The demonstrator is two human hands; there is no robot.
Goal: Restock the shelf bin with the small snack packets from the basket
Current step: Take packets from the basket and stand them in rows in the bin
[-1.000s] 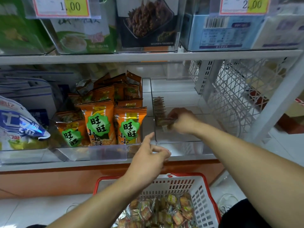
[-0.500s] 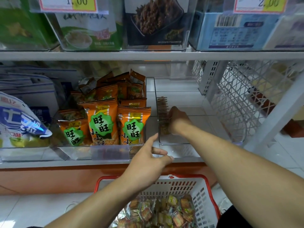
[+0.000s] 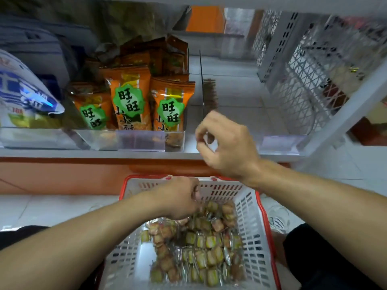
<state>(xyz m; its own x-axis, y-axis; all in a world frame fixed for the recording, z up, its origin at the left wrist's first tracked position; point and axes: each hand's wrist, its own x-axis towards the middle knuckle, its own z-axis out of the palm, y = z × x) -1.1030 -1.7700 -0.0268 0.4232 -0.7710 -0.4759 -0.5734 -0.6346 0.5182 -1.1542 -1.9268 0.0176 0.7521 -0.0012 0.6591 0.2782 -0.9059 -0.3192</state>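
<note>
A white basket with a red rim (image 3: 266,225) sits low in front of me, its floor covered with several small clear-wrapped snack packets (image 3: 202,250). My left hand (image 3: 178,197) reaches down into the far end of the basket, its fingertips buried among the packets and hidden. On the shelf stands a clear bin (image 3: 280,143) with a short row of brown packets (image 3: 210,95) lined along its left wall. My right hand (image 3: 228,145) hovers in front of that bin, outside it, with fingers loosely curled and nothing visible in them.
Orange snack bags (image 3: 129,101) fill the clear bin to the left. A blue and white bag (image 3: 23,97) lies further left. A white mesh panel (image 3: 303,80) closes the shelf's right side. An upper shelf edge runs overhead.
My right hand left a packet in the row and pulled back out of the bin. My left hand dropped from the shelf edge into the basket. The view tilted downward.
</note>
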